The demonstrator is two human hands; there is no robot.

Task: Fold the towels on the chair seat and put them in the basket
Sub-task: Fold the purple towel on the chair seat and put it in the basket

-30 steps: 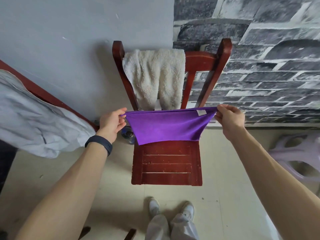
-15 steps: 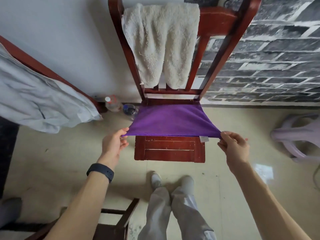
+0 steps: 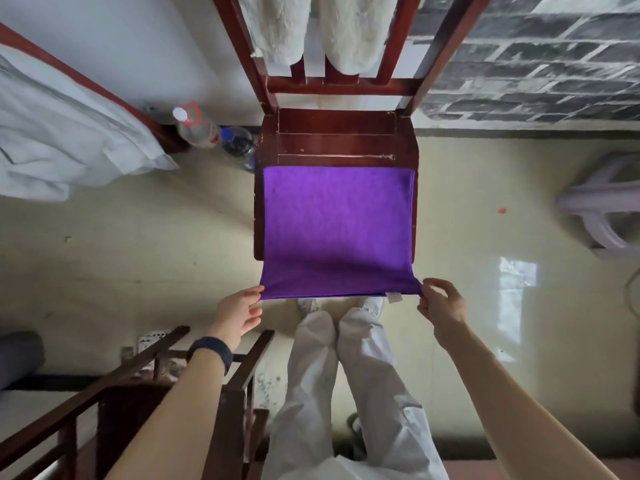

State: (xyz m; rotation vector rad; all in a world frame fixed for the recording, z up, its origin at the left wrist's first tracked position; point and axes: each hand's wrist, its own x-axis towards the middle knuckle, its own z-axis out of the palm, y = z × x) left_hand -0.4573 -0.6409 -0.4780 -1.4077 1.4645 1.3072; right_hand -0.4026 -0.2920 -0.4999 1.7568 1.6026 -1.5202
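Note:
A purple towel [image 3: 337, 230] lies spread over the front part of the red wooden chair seat [image 3: 336, 140], its near edge hanging past the seat front. My left hand [image 3: 239, 315] pinches the towel's near left corner. My right hand [image 3: 441, 306] pinches the near right corner, beside a small white label. A fluffy white towel [image 3: 311, 26] hangs over the chair's backrest at the top. A pale plastic basket [image 3: 602, 216] stands on the floor at the right edge, partly cut off.
Two plastic bottles [image 3: 211, 133] stand on the floor left of the chair. A bed with white bedding [image 3: 59, 147] fills the left side. A dark wooden frame [image 3: 138, 386] sits at lower left beside my legs. A brick-patterned wall is behind the chair.
Both hands drew the purple towel toward me and lowered it, so it now lies flat on the seat. The view tilted further down.

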